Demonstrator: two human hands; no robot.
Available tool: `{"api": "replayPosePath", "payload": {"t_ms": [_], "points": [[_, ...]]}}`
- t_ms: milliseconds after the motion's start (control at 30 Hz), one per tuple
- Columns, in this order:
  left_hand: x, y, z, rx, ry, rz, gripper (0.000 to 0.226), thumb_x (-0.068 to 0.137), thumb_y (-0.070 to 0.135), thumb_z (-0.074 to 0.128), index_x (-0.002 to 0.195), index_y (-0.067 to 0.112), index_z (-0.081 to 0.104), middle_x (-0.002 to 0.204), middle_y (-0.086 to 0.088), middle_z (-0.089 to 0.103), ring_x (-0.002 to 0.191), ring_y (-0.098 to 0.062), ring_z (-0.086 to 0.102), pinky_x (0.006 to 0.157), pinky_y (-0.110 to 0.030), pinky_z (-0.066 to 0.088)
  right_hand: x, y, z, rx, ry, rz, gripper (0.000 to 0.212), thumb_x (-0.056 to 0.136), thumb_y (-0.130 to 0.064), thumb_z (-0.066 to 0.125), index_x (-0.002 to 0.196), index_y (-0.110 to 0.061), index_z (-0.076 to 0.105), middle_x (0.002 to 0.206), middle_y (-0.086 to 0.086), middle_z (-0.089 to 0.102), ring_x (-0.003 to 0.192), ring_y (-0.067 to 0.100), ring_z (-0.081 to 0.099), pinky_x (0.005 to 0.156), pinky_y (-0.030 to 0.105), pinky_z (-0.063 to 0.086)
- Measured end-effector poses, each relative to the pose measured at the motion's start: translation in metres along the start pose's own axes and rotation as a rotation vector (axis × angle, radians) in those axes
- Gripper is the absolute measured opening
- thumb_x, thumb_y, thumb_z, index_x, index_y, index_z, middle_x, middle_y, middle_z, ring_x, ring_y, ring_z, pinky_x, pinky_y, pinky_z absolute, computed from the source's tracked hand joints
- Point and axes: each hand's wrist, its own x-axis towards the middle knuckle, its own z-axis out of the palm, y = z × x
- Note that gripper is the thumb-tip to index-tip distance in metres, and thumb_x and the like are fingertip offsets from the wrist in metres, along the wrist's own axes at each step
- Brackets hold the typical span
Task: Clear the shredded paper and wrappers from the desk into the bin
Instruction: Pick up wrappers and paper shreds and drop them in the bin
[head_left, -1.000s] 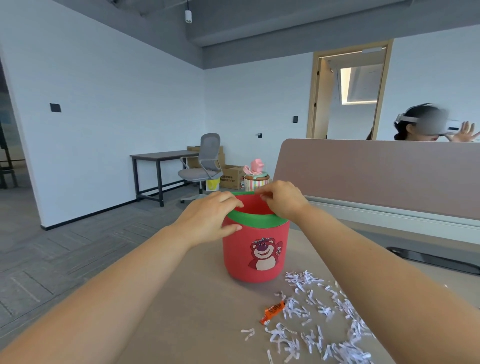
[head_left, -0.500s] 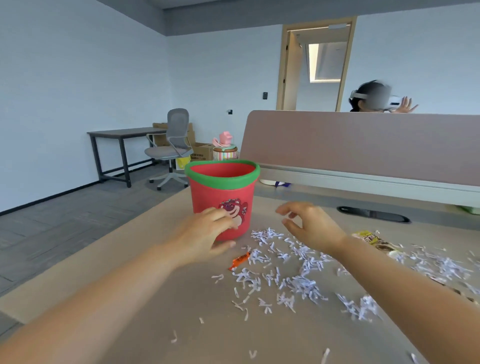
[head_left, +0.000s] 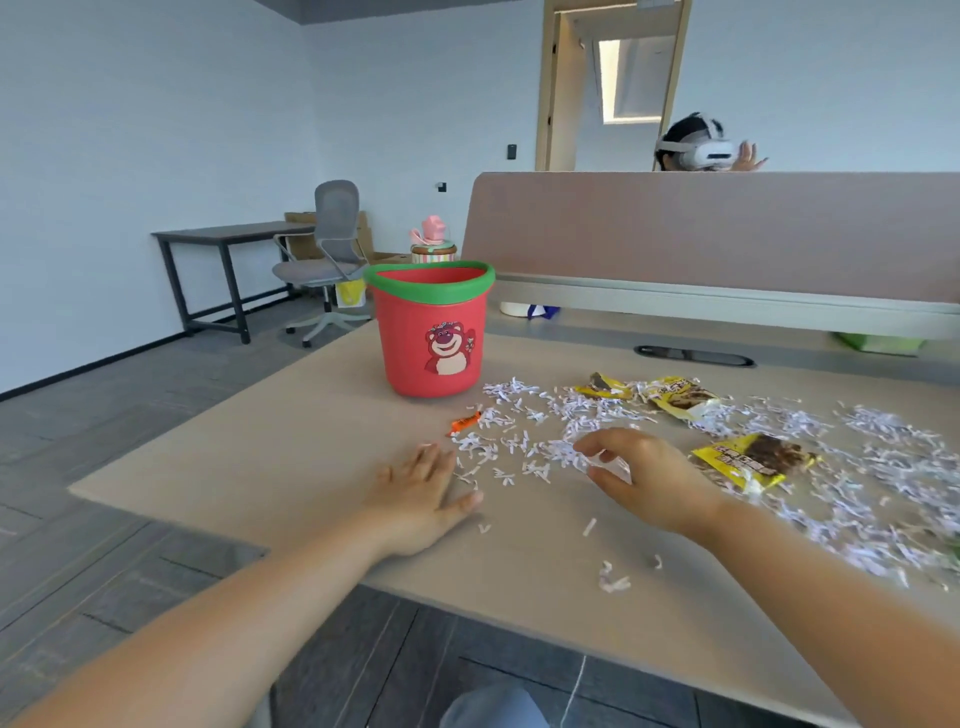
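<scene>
A: What is sitting on the tabletop (head_left: 291, 467)?

B: A red bin (head_left: 432, 332) with a green rim and a bear picture is standing upright toward the far left. Shredded paper (head_left: 810, 452) is lying scattered from just beside the bin's right out to the right edge.

A: And the wrappers?

B: 3 yellow ones are lying among the shreds: 1 wrapper (head_left: 752, 461) near the right, and 2 farther back (head_left: 680, 396) (head_left: 602, 385). A small orange wrapper (head_left: 464, 423) is lying near the bin's base.

A: What are the hands doing?

B: The left hand (head_left: 423, 493) is lying flat and open on the tabletop, touching stray shreds. The right hand (head_left: 644, 480) is curling its fingers (head_left: 605, 444) around a white clump of shreds.
</scene>
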Motion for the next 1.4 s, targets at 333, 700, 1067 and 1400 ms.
{"api": "replayPosePath", "payload": {"t_ms": [333, 700, 1067, 1400], "points": [[0.011, 0.075, -0.002, -0.207, -0.012, 0.261, 0.072, 0.091, 0.059, 0.025, 0.146, 0.026, -0.006, 0.157, 0.0, -0.008, 0.145, -0.016, -0.008, 0.119, -0.041, 0.002, -0.096, 0.005, -0.011, -0.107, 0.031, 0.259, 0.069, 0.075, -0.06, 0.055, 0.132, -0.024, 0.039, 0.141, -0.002, 0.041, 0.132, 0.021, 0.033, 0.109, 0.042, 0.032], [-0.008, 0.051, 0.006, 0.039, -0.045, 0.308, 0.111, 0.057, 0.091, 0.016, 0.143, 0.028, -0.018, 0.154, 0.003, -0.025, 0.141, -0.019, -0.023, 0.116, -0.051, -0.006, -0.05, -0.002, 0.026, -0.414, -0.113, 0.494, 0.107, 0.064, -0.087, 0.027, 0.145, -0.026, -0.006, 0.156, 0.003, -0.014, 0.141, 0.029, -0.021, 0.11, 0.063, -0.01], [0.087, 0.09, -0.009, 0.153, 0.047, 0.323, 0.096, 0.07, 0.083, 0.028, 0.139, 0.039, -0.021, 0.15, 0.006, -0.032, 0.133, -0.026, -0.038, 0.108, -0.063, -0.01, -0.014, 0.059, 0.006, -0.51, -0.141, 0.465, 0.101, 0.063, -0.088, 0.026, 0.142, -0.037, -0.011, 0.155, 0.001, -0.02, 0.139, 0.034, -0.024, 0.112, 0.061, -0.008], [0.158, 0.078, -0.016, 0.134, 0.04, 0.267, 0.091, 0.069, 0.084, 0.029, 0.137, 0.047, -0.021, 0.151, 0.007, -0.031, 0.136, -0.032, -0.034, 0.106, -0.067, -0.005, 0.056, 0.105, 0.016, -0.428, -0.226, 0.436, 0.086, 0.07, -0.082, 0.026, 0.141, -0.043, -0.004, 0.156, -0.004, -0.017, 0.142, 0.035, -0.015, 0.111, 0.066, 0.003]]}}
